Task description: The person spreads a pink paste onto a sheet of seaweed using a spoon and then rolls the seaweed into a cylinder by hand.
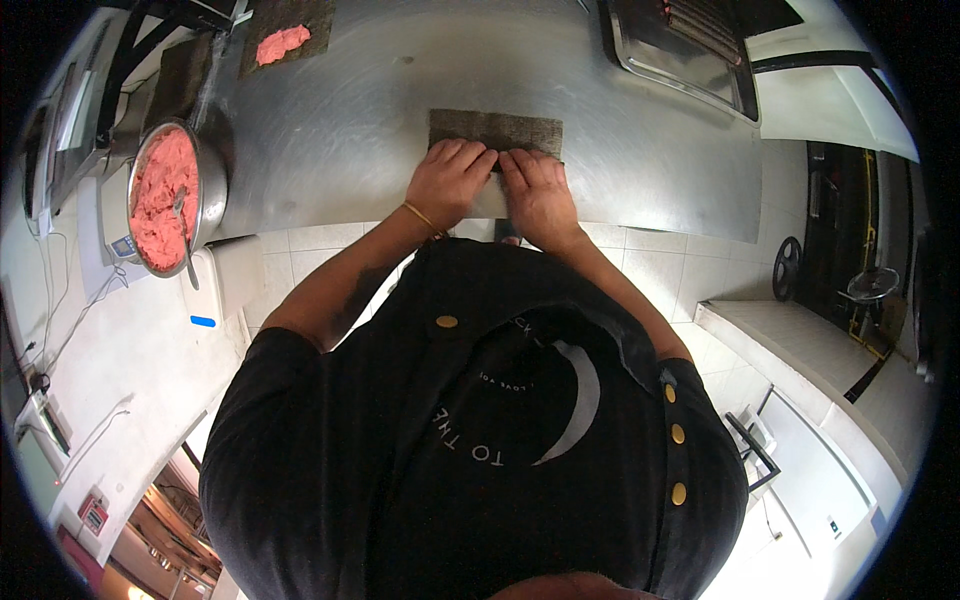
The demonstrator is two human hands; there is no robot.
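A dark, rectangular seaweed sheet (500, 128) lies flat on the metal table straight in front of me. My left hand (450, 182) and my right hand (540, 195) are side by side at its near edge. The fingers of both are curled over that edge with the fingertips pressed down, and the thumbs are close together in the middle. Whatever lies under the fingers is hidden. At the far left, another seaweed sheet (318, 25) carries a lump of pink minced paste (283, 45).
A steel bowl (212, 190) of pink paste (165, 185) stands at the left, a spoon (184, 230) resting in it. At the far right, a metal tray (680, 88) holds several dark rolls (705, 30). The steel table's (660, 200) near edge runs just below my hands.
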